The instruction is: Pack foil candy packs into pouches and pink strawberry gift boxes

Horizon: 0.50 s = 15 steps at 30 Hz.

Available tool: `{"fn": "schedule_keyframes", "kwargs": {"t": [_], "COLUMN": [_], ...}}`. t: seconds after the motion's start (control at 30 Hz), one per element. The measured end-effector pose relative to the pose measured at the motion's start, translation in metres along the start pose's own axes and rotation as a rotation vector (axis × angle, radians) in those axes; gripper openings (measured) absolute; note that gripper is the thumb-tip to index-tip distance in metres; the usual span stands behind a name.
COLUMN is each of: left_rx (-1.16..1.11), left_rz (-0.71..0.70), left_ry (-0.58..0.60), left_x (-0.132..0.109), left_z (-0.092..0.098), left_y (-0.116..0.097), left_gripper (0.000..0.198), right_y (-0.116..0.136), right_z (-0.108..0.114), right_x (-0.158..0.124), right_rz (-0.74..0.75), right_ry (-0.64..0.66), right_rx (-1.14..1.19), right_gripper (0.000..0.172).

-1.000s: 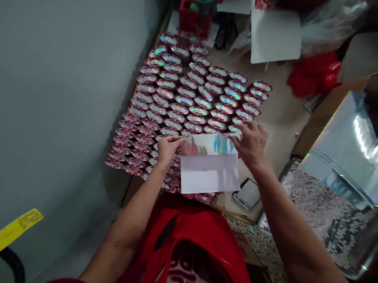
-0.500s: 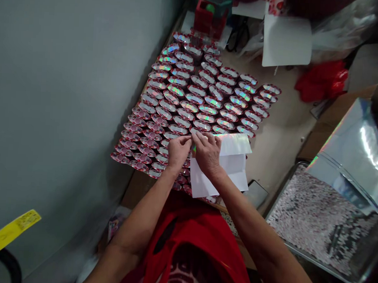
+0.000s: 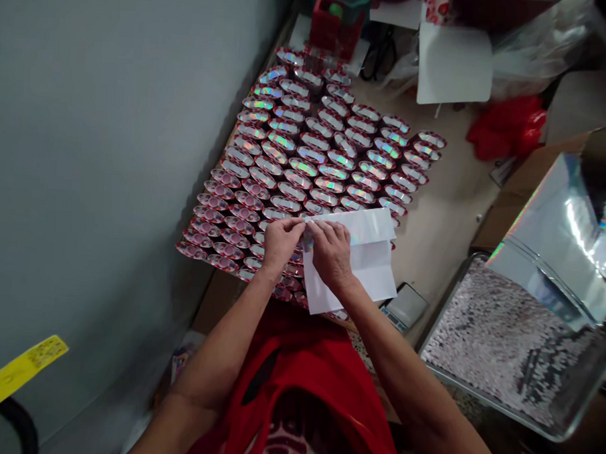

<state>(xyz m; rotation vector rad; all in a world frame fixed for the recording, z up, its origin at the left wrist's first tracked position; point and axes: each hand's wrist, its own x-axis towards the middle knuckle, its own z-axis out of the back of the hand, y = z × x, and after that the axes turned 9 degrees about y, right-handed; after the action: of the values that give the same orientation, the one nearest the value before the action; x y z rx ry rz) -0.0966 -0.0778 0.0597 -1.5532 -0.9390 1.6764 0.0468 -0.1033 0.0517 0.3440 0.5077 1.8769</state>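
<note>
A white sheet (image 3: 371, 270) with a shiny holographic folded top edge lies over the near rows of small red containers (image 3: 311, 154) with holographic tops. My left hand (image 3: 281, 243) pinches the sheet's upper left corner, fingers closed on it. My right hand (image 3: 331, 251) lies right beside it, fingertips pressed on the same corner of the fold. The two hands touch at the corner.
A grey wall runs along the left. A metal tray (image 3: 443, 340) of silvery glitter bits stands at the right, with holographic sheets (image 3: 564, 232) propped above it. A small scale (image 3: 405, 305) lies by the tray. White paper (image 3: 453, 63), red cloth (image 3: 508, 125) and a red holder (image 3: 334, 27) are at the back.
My right hand has moved from the sheet's right corner to its left corner, next to my left hand. The folded holographic edge now lies flatter.
</note>
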Motion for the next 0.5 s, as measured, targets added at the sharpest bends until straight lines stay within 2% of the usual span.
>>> {"fn": "schedule_keyframes", "kwargs": {"t": [0.17, 0.27, 0.37, 0.43, 0.5], "left_rx": [-0.044, -0.071, -0.013, -0.029, -0.061], "left_rz": [0.055, 0.087, 0.052, 0.051, 0.049], "left_ry": [0.017, 0.016, -0.006, 0.005, 0.019], "left_x": [-0.003, -0.002, 0.003, 0.007, 0.013], "left_z": [0.002, 0.002, 0.001, 0.000, -0.003], "left_y": [-0.009, -0.010, -0.005, 0.000, 0.004], "left_gripper": [0.024, 0.028, 0.030, 0.030, 0.032], "right_y": [0.003, 0.001, -0.006, -0.008, -0.005], "right_z": [0.011, 0.013, 0.016, 0.027, 0.049], "right_x": [0.008, 0.012, 0.015, 0.013, 0.006], "right_rz": [-0.026, -0.016, 0.039, 0.098, 0.162], "right_ry": [0.021, 0.021, 0.011, 0.013, 0.030], "right_rx": [-0.043, -0.091, -0.122, -0.144, -0.143], "right_gripper": [0.021, 0.022, 0.024, 0.026, 0.028]}}
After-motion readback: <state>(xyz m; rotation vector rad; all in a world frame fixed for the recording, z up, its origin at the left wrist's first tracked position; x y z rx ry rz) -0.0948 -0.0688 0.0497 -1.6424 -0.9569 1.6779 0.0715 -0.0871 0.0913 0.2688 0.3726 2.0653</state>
